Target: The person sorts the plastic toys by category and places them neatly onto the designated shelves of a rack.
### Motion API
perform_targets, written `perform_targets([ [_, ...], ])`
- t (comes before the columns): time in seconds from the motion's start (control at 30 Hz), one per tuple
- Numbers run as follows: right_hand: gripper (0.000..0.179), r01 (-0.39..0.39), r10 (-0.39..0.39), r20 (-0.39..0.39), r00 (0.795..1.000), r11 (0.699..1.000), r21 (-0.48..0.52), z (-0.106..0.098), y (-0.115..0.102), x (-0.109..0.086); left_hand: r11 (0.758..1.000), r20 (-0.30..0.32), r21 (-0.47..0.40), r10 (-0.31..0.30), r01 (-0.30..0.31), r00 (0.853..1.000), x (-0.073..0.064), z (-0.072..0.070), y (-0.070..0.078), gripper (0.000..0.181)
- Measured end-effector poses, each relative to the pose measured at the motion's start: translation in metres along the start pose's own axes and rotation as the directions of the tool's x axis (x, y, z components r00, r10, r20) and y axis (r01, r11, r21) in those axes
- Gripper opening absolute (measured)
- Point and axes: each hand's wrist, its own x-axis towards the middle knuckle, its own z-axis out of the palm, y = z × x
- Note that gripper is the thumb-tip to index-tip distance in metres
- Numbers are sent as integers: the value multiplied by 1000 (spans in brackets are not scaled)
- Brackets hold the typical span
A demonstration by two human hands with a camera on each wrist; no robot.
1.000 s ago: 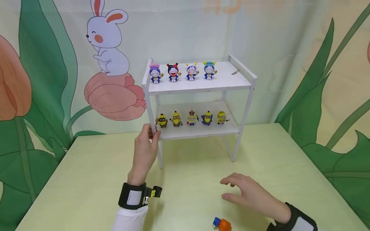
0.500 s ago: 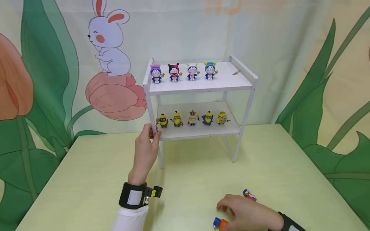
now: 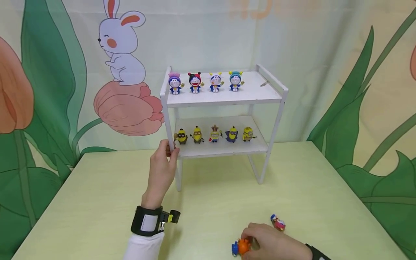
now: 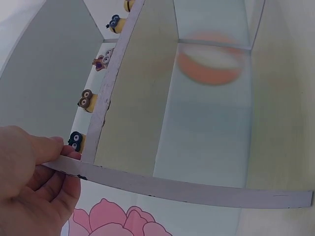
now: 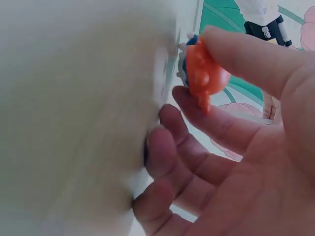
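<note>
My left hand [image 3: 159,175] grips the left front upright of a white two-tier shelf [image 3: 224,103], near the lower tier. In the left wrist view, thumb and fingers [image 4: 71,189] lie on either side of that upright. At the table's near side, my right hand [image 3: 271,245] pinches an orange figurine [image 3: 243,246] with a blue part, between thumb and index finger. The right wrist view has the orange figurine [image 5: 209,73] close up, low by the table; the other fingers are curled, their tips at the tabletop. Beyond the right hand lies a small red-and-blue figurine [image 3: 278,222].
Several Doraemon figurines [image 3: 215,83] stand in a row on the upper tier, left of a grey mark. Several yellow Minion figurines [image 3: 214,134] line the lower tier. The pale yellow table [image 3: 107,202] meets a backdrop printed with a rabbit and plants.
My right hand has come down to the orange figurine and taken hold of it, turning it slightly. The red-and-blue figurine has come into sight. My left hand stays on the shelf.
</note>
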Motion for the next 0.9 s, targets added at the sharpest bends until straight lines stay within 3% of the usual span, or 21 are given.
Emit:
perform_targets([
  [0.1, 22, -36, 39, -18, 999, 991, 129, -1, -2, 0, 1000, -2, 2, -1, 1, 1000, 0, 0, 0, 19],
  [0.17, 21, -33, 39, -40, 998, 989, 144, -2, -3, 0, 1000, -4, 2, 0, 0, 1000, 0, -1, 0, 19],
  [0.4, 23, 8, -3, -112, 994, 999, 50, -3, -3, 2, 1000, 1, 8, 1, -1, 1000, -1, -1, 0, 19],
  [0.9, 26, 12, -15, -166, 986, 1000, -19, -5, -2, 2, 1000, 0, -7, -3, 3, 1000, 0, 0, -1, 18],
])
